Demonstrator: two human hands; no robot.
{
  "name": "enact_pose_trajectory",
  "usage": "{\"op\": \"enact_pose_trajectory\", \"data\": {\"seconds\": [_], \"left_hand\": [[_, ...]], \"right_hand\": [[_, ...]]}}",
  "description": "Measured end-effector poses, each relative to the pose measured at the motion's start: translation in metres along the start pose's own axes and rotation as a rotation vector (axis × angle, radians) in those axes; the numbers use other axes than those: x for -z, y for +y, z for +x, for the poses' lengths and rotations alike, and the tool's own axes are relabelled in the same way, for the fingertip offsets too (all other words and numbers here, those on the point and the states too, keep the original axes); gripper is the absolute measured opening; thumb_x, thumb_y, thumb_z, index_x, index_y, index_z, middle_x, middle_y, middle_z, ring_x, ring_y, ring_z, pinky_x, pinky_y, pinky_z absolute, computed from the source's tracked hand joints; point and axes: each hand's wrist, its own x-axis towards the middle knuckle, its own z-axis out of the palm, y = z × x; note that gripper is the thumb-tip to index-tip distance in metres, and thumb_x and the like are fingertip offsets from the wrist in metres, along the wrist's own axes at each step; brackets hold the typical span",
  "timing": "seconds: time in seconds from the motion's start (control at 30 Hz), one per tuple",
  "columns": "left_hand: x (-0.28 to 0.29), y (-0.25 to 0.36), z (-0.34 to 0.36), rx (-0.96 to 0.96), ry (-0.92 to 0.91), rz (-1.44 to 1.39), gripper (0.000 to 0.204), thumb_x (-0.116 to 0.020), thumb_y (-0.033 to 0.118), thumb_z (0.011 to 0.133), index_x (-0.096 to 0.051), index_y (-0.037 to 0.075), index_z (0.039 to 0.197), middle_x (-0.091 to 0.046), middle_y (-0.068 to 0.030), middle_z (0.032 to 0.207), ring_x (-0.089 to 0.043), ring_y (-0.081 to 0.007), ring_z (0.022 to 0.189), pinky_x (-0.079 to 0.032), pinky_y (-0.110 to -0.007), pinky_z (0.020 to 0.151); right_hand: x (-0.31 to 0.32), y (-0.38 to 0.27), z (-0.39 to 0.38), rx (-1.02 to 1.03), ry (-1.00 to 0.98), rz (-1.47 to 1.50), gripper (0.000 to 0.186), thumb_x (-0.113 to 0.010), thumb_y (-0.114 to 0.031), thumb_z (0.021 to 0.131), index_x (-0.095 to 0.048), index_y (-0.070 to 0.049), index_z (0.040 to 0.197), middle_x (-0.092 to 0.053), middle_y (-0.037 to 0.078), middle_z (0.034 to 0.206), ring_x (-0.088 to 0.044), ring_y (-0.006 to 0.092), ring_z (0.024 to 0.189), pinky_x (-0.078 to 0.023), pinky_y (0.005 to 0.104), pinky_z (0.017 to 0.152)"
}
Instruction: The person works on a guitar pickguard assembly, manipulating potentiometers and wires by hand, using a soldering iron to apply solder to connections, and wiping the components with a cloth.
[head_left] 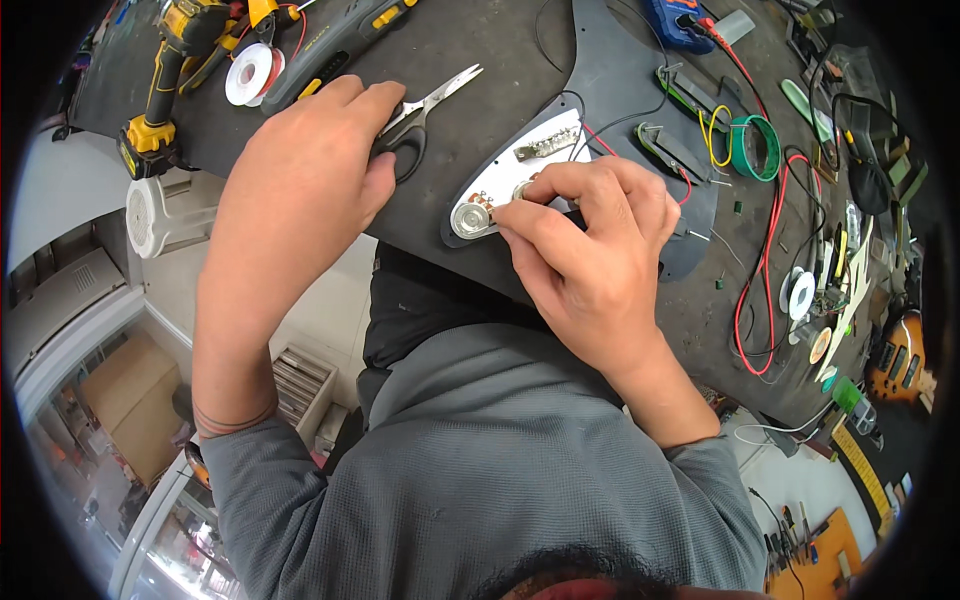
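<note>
My left hand [305, 150] is closed around the dark handles of a pair of scissors [440, 95], whose silver blades point away to the right. My right hand [600, 245] is bent over the white area [560, 130] of a dark grey guitar pickguard [612, 70], thumb and index finger pinched together. Whatever lies between those fingertips is hidden. Beside them sits a round metal potentiometer [471, 219]; a second potentiometer [521, 190] is partly covered by my fingers. A long switch [548, 145] with soldered wires lies farther up the white area.
Along the left side are a yellow-black cordless drill [165, 80], a solder wire spool [252, 75] and a long grey tool [330, 45]. On the right lie a green tape roll [754, 148], red test leads [768, 250], a blue meter [680, 22] and a white spool [799, 293].
</note>
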Motion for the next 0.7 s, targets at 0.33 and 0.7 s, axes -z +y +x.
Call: {"op": "enact_pose_trajectory", "data": {"seconds": [0.33, 0.7], "left_hand": [[-0.011, -0.015, -0.044, 0.312, 0.052, -0.788, 0.045, -0.079, 0.005, 0.09, -0.063, -0.001, 0.132, -0.071, -0.0051, 0.094, -0.065, -0.0096, 0.08, -0.05, -0.024, 0.071], [-0.049, 0.066, -0.105, 0.448, -0.046, -1.064, 0.054, -0.094, 0.01, 0.083, -0.057, 0.002, 0.122, -0.073, -0.0045, 0.081, -0.068, -0.007, 0.068, -0.053, -0.022, 0.062]], "right_hand": [[-0.005, 0.003, -0.002, 0.01, 0.032, 0.013, 0.027, -0.085, -0.012, 0.073, -0.077, -0.024, 0.096, -0.067, -0.009, 0.111, -0.058, 0.022, 0.114, -0.033, 0.043, 0.098], [-0.005, -0.003, 0.001, -0.048, 0.046, 0.045, 0.024, -0.088, -0.014, 0.076, -0.079, -0.023, 0.095, -0.067, -0.009, 0.108, -0.056, 0.0264, 0.114, -0.034, 0.0446, 0.097]]}}
